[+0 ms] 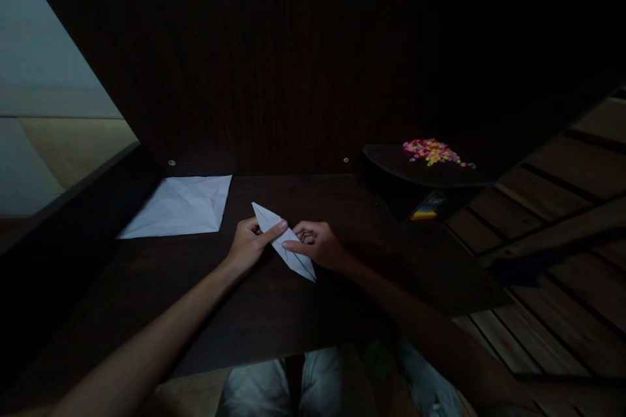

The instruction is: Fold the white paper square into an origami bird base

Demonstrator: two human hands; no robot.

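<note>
Between my two hands is a folded white paper [299,262], long and pointed at both ends, tilted from upper left to lower right above the dark desk [195,300]. My left hand [248,244] grips its upper left part, thumb on top and fingers behind. My right hand [320,246] pinches it at the middle right, with the thumb lying across the front and the other fingers curled underneath. Crease lines run along the paper's face. To the left lies a flat stack of creased white paper sheets [178,205].
A small curved shelf [386,158] at the right bears a pile of colourful little pieces [433,151]. Below it sits a yellow-edged item [424,214] that I cannot make out. A dark panel [274,78] rises behind the desk, and a low side wall [73,202] stands left.
</note>
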